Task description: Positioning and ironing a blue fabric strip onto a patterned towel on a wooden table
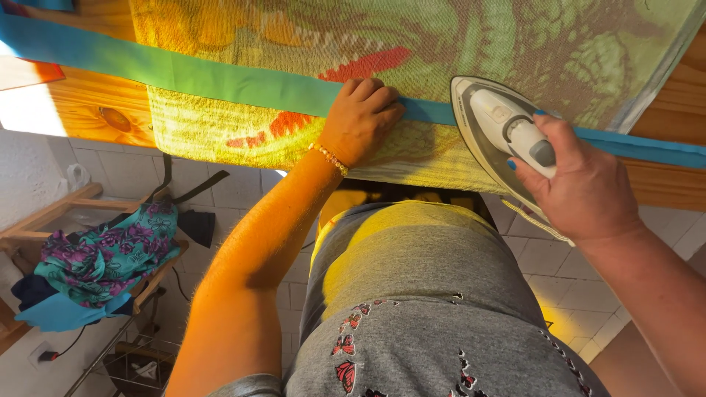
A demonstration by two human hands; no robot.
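Left hand (360, 117) lies knuckles up on the blue strip (220, 79), fingers curled and pressing it flat onto the towel (412, 44). It pins the strip; whether the fingertips pinch the cloth I cannot tell. A bead bracelet (329, 158) sits at that wrist.

Right hand (581, 184) is clenched round the handle of the iron (500, 136). The iron is white and grey, nose pointing away from me, soleplate resting on the strip and towel just right of the left hand. The two hands are near each other, not touching.

The strip runs as a long band across the whole view, from upper left down to the right edge, passing under the left fingers and under the iron.

The towel is green and yellow with a red and orange printed figure; its near edge hangs over the wooden table (81, 103).

Below the hands I see my grey shirt (426, 294) with small butterfly prints.

At lower left, a wooden rack (44, 217) carries a heap of flowered teal and purple clothes (103, 261). White floor tiles (551, 257) show beneath.
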